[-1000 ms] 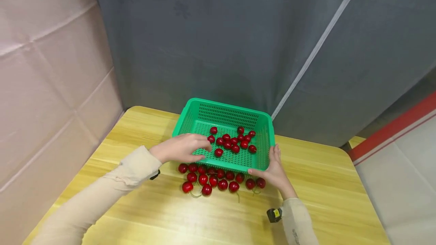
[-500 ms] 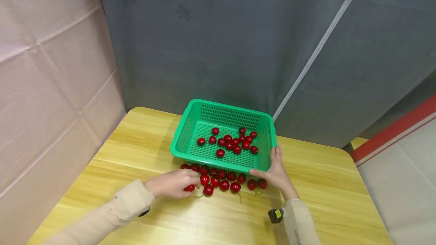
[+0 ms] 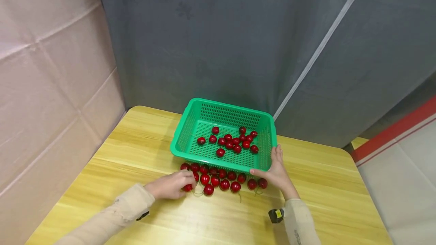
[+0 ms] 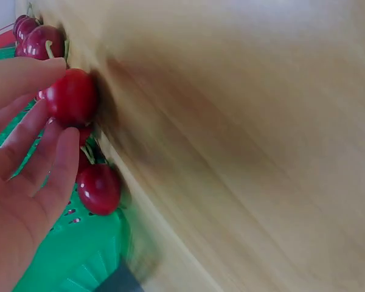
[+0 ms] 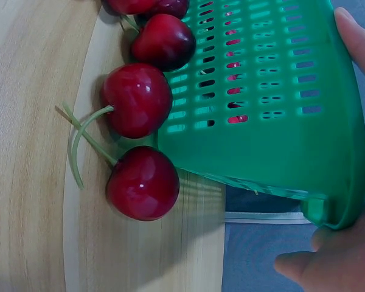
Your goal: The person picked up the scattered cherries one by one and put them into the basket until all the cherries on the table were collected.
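Left hand (image 3: 169,185) pinches one cherry (image 4: 72,97) between fingertips, on the table (image 3: 327,184) at 7 o'clock of the green basket (image 3: 190,124). Right hand (image 3: 276,172) grasps the basket's corner at 4 o'clock. Loose cherries (image 3: 225,180) lie along its 6 o'clock rim; more cherries (image 3: 235,141) rest inside.

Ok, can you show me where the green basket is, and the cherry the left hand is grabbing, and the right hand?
green basket (image 3: 184,139): head view, left wall.
cherry (image 4: 73,97): left wrist view, its round red side.
right hand (image 3: 277,171): head view, back of hand.
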Motion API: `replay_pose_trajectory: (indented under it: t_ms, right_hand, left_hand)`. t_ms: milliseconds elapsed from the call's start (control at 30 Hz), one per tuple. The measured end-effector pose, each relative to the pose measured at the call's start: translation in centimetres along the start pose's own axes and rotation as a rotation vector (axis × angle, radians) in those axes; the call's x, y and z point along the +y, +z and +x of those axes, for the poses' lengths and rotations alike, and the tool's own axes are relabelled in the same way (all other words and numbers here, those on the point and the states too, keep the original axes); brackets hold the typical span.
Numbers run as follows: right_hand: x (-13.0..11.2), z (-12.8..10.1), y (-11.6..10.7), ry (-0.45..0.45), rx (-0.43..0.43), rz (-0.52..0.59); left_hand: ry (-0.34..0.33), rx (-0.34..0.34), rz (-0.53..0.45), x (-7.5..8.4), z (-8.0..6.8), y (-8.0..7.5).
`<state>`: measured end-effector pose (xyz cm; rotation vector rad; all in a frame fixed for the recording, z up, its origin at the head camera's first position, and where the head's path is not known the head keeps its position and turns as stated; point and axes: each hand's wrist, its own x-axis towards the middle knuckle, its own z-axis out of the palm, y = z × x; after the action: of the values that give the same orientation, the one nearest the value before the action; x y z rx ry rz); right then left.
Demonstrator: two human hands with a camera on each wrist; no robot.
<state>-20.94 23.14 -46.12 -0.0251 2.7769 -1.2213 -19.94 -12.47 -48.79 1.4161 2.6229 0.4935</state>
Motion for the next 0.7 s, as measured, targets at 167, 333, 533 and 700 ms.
replay_pose_trajectory:
  t_ms: [167,333,533,700]
  right_hand:
    - [0.0,0.0,0.0,0.006,0.001,-0.001]
    - [0.1,0.1,0.1,0.003,0.004,-0.014]
    - [0.1,0.1,0.1,0.002,0.007,-0.012]
    - [0.0,0.1,0.1,0.004,0.007,-0.009]
  left_hand:
    - [0.003,-0.018,0.016,-0.5,0.1,0.4]
    - [0.012,-0.012,0.008,-0.6,0.2,0.8]
    - [0.019,-0.005,-0.004,-0.3,0.3,0.4]
    - [0.010,-0.024,-0.017,0.3,0.3,-0.8]
